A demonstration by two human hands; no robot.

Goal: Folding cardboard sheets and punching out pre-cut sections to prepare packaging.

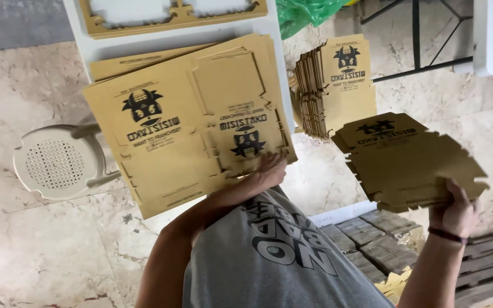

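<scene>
Cardboard, brown and die-cut, is what you are handling with both hands. Nearest you, your right hand [457, 214] is gripping a small sheaf of separated box blanks [409, 162] by its near edge, fingers curled under and thumb on top, holding it level in the air over the marble floor [41, 251]. Keep that sheaf squared; its notched tabs are sticking out beyond your fingers and would likely snag on anything they brush.

Your left hand [270, 168] is lying flat on the near edge of the large printed sheets [189, 122], fingers spread and pressing rather than closed round anything. The sheets are overhanging the white counter [144, 48] on your side, so lean on them firmly while they are unsupported, or I judge the pile could slide.

Beyond your right fingers, a stack of finished blanks [335, 85] is standing on edge. Left of your left fingers sits a white plastic chair [58, 162]; farther off, a punched-out frame [172, 17] is resting on the counter.
</scene>
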